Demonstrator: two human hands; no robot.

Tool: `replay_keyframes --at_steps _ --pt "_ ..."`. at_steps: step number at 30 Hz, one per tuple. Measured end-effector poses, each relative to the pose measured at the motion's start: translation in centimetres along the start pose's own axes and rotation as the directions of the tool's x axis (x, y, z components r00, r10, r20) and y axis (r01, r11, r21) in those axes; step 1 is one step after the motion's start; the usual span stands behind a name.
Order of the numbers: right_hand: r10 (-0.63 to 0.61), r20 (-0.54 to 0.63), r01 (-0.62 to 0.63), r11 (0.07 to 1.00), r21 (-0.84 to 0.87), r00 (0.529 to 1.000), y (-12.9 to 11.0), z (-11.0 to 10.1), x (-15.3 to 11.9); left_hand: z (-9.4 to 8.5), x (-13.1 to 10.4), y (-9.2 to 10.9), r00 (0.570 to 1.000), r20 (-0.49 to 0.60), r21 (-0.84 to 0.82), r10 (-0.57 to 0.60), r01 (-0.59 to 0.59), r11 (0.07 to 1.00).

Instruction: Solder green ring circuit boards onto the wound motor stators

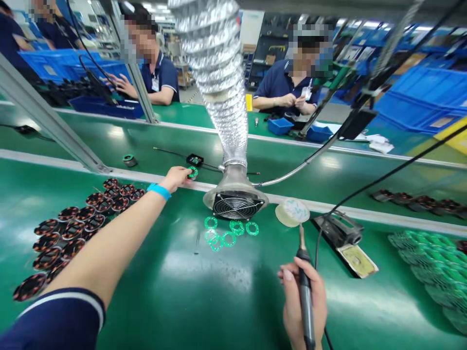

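Note:
My left hand (176, 179) reaches to the far side of the bench with its fingers closed on a motor stator topped by a green ring board (192, 172). Just beyond it lies a small black box with a circuit board (195, 160). A soldering iron (305, 296) is in my right hand (304, 304), its tip pointing up and away from me. Near that tip sits a round, pale disc-shaped container (292, 212). Several loose green ring boards (228, 238) lie on the bench between my hands, below the fan.
A fume duct with a fan (239, 206) hangs mid-bench. Rows of copper-wound stators (84, 214) lie at left. An iron stand with sponge (355, 260) and stacked green boards (434, 272) are at right. Two co-workers (288, 92) (160, 78) sit across.

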State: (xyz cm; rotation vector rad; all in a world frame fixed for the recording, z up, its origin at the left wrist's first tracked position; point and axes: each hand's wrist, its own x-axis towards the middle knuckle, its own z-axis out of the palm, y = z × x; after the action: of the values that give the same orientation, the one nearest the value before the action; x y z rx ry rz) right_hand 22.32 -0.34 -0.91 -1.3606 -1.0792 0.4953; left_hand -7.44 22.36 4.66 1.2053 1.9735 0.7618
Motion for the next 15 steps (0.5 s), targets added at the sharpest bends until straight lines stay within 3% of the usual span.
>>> replay_keyframes --at_steps 4,8,12,13,15 --pt "0.002 -0.007 -0.002 1.0 0.006 1.0 0.3 -0.5 0.0 0.4 1.6 1.5 0.993 -0.086 0.174 0.086 -0.07 0.982" --pt "-0.069 -0.02 0.07 0.993 0.094 0.997 -0.6 -0.8 0.2 -0.5 -0.1 1.2 0.962 -0.09 0.364 0.256 -0.208 0.908" --pt "-0.062 0.036 0.054 0.979 0.197 0.997 -1.7 -0.6 -0.1 -0.2 -6.1 -2.2 0.924 0.181 0.458 0.338 -0.383 0.802" --pt "-0.064 0.074 0.048 0.978 0.203 0.995 -1.8 -0.5 -0.2 0.3 -8.0 -3.4 0.897 0.27 0.458 0.35 -0.44 0.773" --pt "-0.062 0.147 0.037 0.985 0.168 0.987 -1.9 -0.4 -0.5 1.9 -11.8 -5.6 0.766 0.463 0.439 0.446 -0.635 0.635"
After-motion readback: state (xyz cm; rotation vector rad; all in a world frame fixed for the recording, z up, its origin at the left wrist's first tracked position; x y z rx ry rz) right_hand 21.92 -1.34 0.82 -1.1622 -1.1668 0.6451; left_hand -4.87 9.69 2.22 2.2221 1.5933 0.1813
